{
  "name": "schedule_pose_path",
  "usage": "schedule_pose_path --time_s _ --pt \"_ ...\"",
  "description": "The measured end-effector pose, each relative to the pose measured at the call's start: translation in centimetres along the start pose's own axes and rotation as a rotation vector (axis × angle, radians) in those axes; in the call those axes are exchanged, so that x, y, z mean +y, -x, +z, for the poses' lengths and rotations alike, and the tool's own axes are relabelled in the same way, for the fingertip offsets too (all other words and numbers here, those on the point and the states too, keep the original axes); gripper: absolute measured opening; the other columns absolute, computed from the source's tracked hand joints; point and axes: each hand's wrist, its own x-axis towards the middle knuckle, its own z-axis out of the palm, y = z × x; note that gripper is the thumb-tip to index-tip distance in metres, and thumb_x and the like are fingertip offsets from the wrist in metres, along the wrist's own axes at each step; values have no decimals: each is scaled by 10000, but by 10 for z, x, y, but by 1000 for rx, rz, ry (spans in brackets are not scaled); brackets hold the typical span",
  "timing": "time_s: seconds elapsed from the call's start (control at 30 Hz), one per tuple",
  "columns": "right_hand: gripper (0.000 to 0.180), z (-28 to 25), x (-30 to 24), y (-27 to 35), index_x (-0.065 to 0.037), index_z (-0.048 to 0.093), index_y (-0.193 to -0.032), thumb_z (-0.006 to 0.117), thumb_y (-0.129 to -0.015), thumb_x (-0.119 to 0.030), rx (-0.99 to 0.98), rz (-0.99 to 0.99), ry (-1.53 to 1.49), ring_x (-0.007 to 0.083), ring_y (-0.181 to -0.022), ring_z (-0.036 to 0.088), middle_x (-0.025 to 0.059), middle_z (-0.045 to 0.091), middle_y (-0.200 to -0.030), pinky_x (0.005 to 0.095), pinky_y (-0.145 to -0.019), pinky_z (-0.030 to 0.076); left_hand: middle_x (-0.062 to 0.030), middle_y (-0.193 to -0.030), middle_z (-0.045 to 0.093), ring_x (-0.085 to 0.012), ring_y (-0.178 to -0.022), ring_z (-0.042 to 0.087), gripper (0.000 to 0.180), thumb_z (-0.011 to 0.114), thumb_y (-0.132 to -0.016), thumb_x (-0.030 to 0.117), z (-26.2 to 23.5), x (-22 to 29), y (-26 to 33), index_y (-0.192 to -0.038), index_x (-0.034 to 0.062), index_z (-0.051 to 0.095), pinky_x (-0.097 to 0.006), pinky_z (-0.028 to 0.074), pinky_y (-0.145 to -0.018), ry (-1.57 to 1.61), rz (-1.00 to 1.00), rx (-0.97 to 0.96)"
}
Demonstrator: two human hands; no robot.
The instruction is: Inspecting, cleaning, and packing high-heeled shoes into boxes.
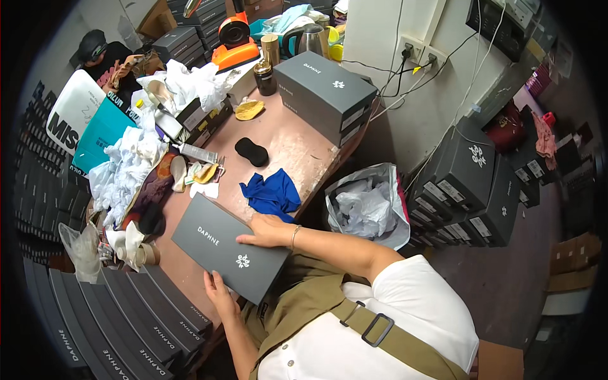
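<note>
A dark grey shoebox (215,244) with pale print on its lid lies at the near edge of the table, its lid on. My left hand (220,295) grips its near left edge, with fingertips over the rim. At the far right end, my right hand (269,230) is closed around the side, thumb flat on the lid. Just beyond the right hand lies a crumpled blue cloth (272,193). Farther back rests a black oval brush or pad (251,152); which of these it is, I cannot tell.
Two stacked grey shoeboxes (326,88) stand at the table's back right. Crumpled white paper (130,168) and supplies crowd the left side. A lined bin (370,206) stands right of the table. Shoebox stacks (465,171) rise at right and lower left (107,316). Another person (104,60) is at far left.
</note>
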Motion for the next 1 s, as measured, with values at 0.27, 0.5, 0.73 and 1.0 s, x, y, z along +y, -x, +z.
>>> schedule_pose_path --time_s 0.27,0.5,0.73,1.0 --pt "747 6 21 2 64 632 -1083 581 -784 -619 -66 141 -306 391 -978 625 287 636 -1003 426 -850 483 -14 -915 620 -115 -781 598 553 520 -903 531 -2 -36 -5 -1137 31 555 -211 454 -608 100 -293 11" --pt "721 13 8 0 57 657 -1025 589 -774 -615 -45 94 -256 383 -962 629 272 641 -1005 409 -839 489 -109 -1023 608 -193 -899 594 521 517 -940 449 9 -31 -12 -1140 -33 526 -316 505 -746 -58 -57 139" --pt "575 33 37 -20 -17 643 -1117 612 -827 -512 -87 92 -288 290 -857 671 220 671 -933 363 -774 512 -136 -1153 565 -224 -1011 564 590 561 -916 415 -15 -54 -40 -1282 -33 444 -333 465 -878 100 -227 -15" --pt "677 -90 96 38 -8 359 -1398 503 -938 -484 -203 86 -1174 179 -1175 491 107 485 -1334 295 -967 425 -174 -1377 354 -274 -1239 405 874 626 -800 274 120 33 -14 -1479 46 127 -382 400 -985 45 136 -353"
